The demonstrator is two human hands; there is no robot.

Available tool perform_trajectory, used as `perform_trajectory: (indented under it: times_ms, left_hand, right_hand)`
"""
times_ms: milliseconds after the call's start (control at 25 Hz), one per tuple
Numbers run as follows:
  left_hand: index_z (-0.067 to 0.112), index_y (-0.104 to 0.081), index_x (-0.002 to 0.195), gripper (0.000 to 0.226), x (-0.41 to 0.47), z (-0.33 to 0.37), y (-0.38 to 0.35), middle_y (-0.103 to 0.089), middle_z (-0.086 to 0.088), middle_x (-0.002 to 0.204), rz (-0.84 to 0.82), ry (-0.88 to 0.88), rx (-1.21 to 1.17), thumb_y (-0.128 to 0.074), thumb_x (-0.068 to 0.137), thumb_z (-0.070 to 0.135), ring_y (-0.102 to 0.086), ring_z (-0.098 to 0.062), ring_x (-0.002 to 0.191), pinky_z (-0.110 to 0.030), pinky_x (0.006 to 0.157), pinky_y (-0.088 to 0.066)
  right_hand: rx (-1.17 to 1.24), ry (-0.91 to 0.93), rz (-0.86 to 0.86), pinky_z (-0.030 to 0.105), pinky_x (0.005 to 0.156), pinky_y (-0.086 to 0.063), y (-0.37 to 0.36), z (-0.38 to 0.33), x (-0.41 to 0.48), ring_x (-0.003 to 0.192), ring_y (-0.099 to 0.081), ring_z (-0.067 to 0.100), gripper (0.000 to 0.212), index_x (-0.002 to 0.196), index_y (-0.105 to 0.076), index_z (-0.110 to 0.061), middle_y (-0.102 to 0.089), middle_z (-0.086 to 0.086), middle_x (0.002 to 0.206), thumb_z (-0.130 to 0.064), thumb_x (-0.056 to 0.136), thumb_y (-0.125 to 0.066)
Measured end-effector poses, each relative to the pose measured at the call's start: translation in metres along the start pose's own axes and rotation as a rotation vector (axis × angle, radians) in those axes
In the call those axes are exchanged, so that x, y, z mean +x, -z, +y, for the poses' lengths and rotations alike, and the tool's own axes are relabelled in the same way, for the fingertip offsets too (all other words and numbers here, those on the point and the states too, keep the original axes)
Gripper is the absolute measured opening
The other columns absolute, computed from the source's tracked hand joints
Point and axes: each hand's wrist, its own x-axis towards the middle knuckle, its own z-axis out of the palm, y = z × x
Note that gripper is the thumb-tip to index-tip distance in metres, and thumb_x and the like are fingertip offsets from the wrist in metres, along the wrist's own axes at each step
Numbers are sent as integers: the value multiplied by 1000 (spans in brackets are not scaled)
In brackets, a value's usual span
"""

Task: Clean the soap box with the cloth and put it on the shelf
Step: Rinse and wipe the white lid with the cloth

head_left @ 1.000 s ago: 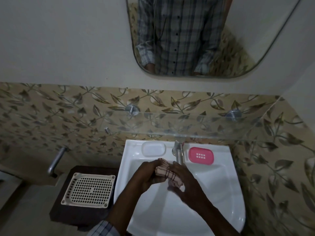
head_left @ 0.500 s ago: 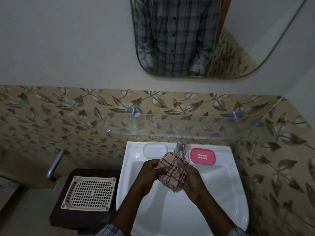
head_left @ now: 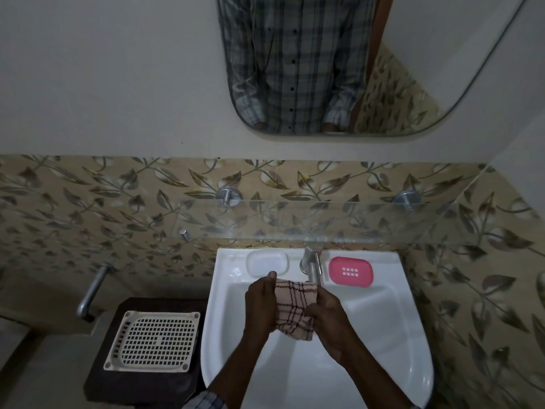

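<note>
A pinkish checked cloth (head_left: 295, 305) is stretched between my two hands above the white sink basin (head_left: 383, 335). My left hand (head_left: 261, 305) grips its left edge and my right hand (head_left: 327, 317) grips its right side. The pink soap box (head_left: 351, 271) lies on the sink's back ledge, right of the tap (head_left: 311, 261), untouched. A white soap dish (head_left: 267, 263) sits on the ledge left of the tap. The glass shelf (head_left: 339, 221) runs along the tiled wall above the sink.
A cream perforated tray (head_left: 153, 338) rests on a dark stand left of the sink. A metal pipe (head_left: 91, 290) sticks out of the wall at the left. A mirror (head_left: 339, 63) hangs above and reflects a checked shirt. Tiled walls close in on the right.
The cloth was bunched between my hands a second ago; it has been unfolded and is now spread flatter between them. The hands stayed over the basin near the tap.
</note>
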Motion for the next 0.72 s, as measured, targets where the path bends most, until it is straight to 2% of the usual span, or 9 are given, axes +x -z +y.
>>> perform_trajectory:
  times_ms: [80, 120, 160, 240, 320, 400, 520, 600, 720]
  left_hand:
    - [14, -73, 104, 40, 6, -11, 12, -78, -8, 95, -156, 73, -247, -44, 103, 41, -74, -28, 88, -43, 70, -61]
    - [22, -70, 119, 30, 7, -14, 22, -77, -6, 107, -277, 61, -328, -51, 101, 38, -74, -27, 97, -42, 72, -61]
    - [27, -64, 128, 31, 8, -17, 30, -74, -3, 116, -388, 23, -351, -58, 99, 31, -72, -26, 102, -40, 73, -61]
    - [31, -63, 129, 42, 13, -17, 37, -71, 2, 121, -482, -57, -245, -63, 92, 12, -72, -27, 102, -36, 72, -60]
    - [33, -68, 115, 38, 19, -13, 35, -72, 8, 115, -431, -170, -68, -64, 85, 10, -72, -23, 95, -28, 67, -58]
    - [34, -72, 106, 31, 21, -6, 32, -73, 12, 108, -381, -322, 83, -64, 82, 16, -70, -9, 86, -18, 67, -54]
    - [18, -72, 121, 35, 19, -16, 30, -76, 10, 102, -263, -490, 215, -56, 92, 9, -70, -1, 91, -15, 76, -54]
    - [19, -72, 119, 35, 15, -26, 27, -78, 9, 94, -179, -444, 179, -52, 96, 3, -72, -2, 84, -24, 76, -58]
    - [30, -75, 107, 38, 13, -32, 11, -79, 2, 93, -230, -134, -53, -48, 101, 4, -73, -7, 79, -24, 64, -56]
  right_hand:
    - [88, -6, -6, 56, 89, -56, 6, -2, 1, 106, -67, 43, 49, 121, -64, -1, -71, 25, 113, 15, 85, -35]
    - [136, -10, -24, 60, 91, -54, 8, -6, 0, 107, -66, 46, 48, 120, -64, 2, -70, 28, 114, 14, 85, -33]
    - [163, -17, -37, 62, 92, -52, 11, -10, 0, 108, -65, 48, 49, 120, -65, 4, -69, 30, 115, 13, 85, -32]
    - [136, -28, -67, 60, 92, -53, 15, -14, 0, 107, -65, 48, 49, 118, -65, 6, -68, 31, 114, 14, 85, -30]
    - [41, -41, -87, 56, 91, -55, 16, -15, -2, 105, -67, 44, 48, 118, -65, 4, -70, 29, 113, 15, 87, -31]
    - [-33, -45, -93, 57, 94, -54, 17, -16, -3, 106, -68, 42, 45, 119, -65, 0, -72, 24, 112, 14, 89, -34]
    - [26, -41, -126, 56, 99, -51, 17, -16, -8, 111, -66, 40, 33, 123, -63, -1, -70, 23, 118, 8, 93, -52]
    - [86, -52, -171, 53, 101, -49, 21, -12, -10, 115, -63, 42, 37, 125, -62, 3, -68, 25, 122, 8, 88, -63]
    - [89, -135, -164, 51, 97, -53, 23, -4, -6, 111, -65, 44, 33, 117, -65, 10, -68, 29, 118, 12, 84, -63]
